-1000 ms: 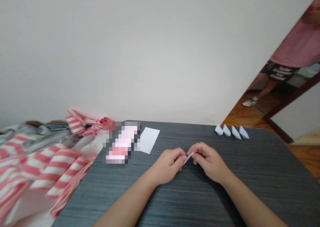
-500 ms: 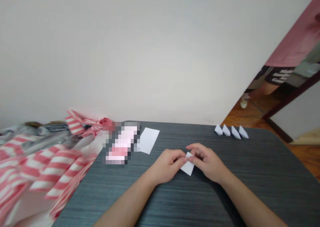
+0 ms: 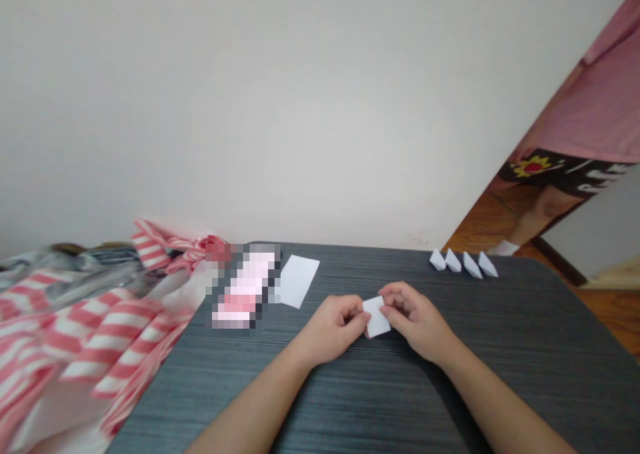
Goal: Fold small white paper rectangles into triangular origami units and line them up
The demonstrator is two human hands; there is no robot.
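Both my hands are on one small paper, in front of me over the worktop. My left hand (image 3: 336, 329) pinches the paper (image 3: 377, 317) by its left edge, thumb on the near side, other fingers curled. My right hand (image 3: 420, 324) grips it by the right edge, thumb at the edge, index finger bent by the top corner. Paper is white, roughly square, slightly turned, broad face visible to me, between the two hands. Can't tell if it touches the worktop (image 3: 370, 407), which is dark with streaky grain.

Left of my hands and farther off: a white sheet (image 3: 300, 281), flat, bigger than the paper I hold. Just left of that, a pixelated item (image 3: 245, 287), pink and white with dark edges; details hidden. Can't tell if the two touch.

Far right of the worktop, near the back edge: four white folded pieces (image 3: 472, 265) in a row, left two stubbier, right two longer and slimmer. They're well apart from my hands.

Off the left side, a heap of red-and-white striped cloth (image 3: 95, 341), grey cloth (image 3: 113, 267) behind it. Pale wall (image 3: 300, 107) at the back. Upper right, a person (image 3: 590, 107) in a pink top and dark patterned shorts, over wooden floor (image 3: 470, 227)
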